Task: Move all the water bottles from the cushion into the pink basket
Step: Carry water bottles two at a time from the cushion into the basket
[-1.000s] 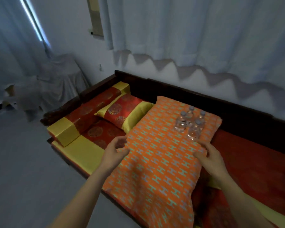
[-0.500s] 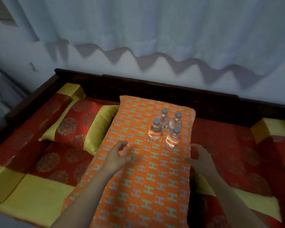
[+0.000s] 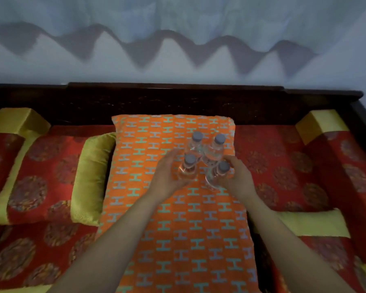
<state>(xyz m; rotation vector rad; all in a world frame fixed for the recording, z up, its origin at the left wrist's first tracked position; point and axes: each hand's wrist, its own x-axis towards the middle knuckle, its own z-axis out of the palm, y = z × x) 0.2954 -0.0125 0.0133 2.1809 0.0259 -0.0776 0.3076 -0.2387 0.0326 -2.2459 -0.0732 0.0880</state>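
Several clear water bottles with grey caps stand upright in a tight cluster on the far part of an orange cushion (image 3: pixel 178 225) with a teal H pattern. My left hand (image 3: pixel 167 176) wraps around the near-left bottle (image 3: pixel 188 170). My right hand (image 3: pixel 239 178) wraps around the near-right bottle (image 3: pixel 218 174). Two more bottles stand just behind, one at the back left (image 3: pixel 195 142) and one at the back right (image 3: pixel 216 148). Both held bottles still rest on the cushion. No pink basket is in view.
The cushion lies on a dark wooden bench (image 3: pixel 178 98) with red and yellow upholstery. A red and green pillow (image 3: pixel 57 176) lies to the left. Yellow bolster ends (image 3: pixel 321 123) sit at both sides. A white curtain (image 3: pixel 178 17) hangs behind.
The view swung right and closer to the bench. Both hands moved forward from the cushion's middle and closed around the two nearest bottles.
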